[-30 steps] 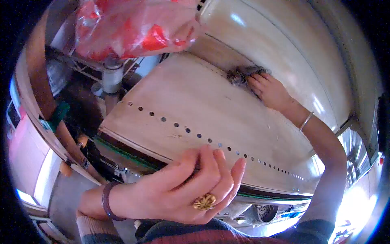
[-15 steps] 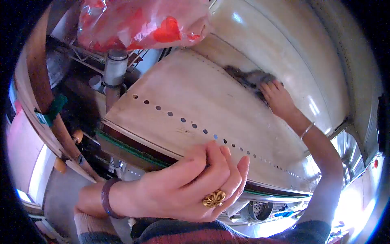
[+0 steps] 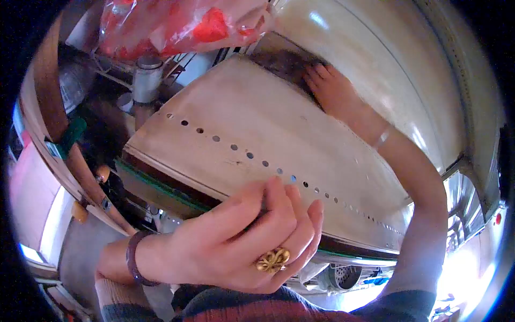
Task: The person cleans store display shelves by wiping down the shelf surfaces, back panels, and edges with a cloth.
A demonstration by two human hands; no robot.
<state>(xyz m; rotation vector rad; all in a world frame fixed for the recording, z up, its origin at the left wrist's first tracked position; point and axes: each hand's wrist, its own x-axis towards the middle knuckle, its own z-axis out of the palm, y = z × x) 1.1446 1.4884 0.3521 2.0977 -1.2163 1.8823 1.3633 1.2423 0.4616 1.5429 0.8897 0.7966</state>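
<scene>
My right hand (image 3: 337, 94) reaches far across a cream metal panel (image 3: 279, 115). Its fingers press on a dark, soft, rag-like bundle (image 3: 280, 63), blurred by motion, in the corner where the panel meets a curved, glossy cream wall (image 3: 375, 70). A row of round holes (image 3: 234, 147) runs along the panel. Nearer to me, over the panel's front edge, my left hand (image 3: 241, 236) is closed with its fingers curled inward; whatever it may hold is hidden. It wears a gold ring (image 3: 272, 260).
A clear plastic bag with red contents (image 3: 188, 27) is at the upper left, above a grey metal cylinder (image 3: 147, 80). Green trim (image 3: 161, 185) lines the panel's front edge. A perforated round metal part (image 3: 344, 276) shows below. A curved brown bar (image 3: 51, 80) stands left.
My right hand has slid the rag-like bundle up and to the left along the corner, the arm stretching farther out. My left hand stays curled, slightly lower and farther left in view.
</scene>
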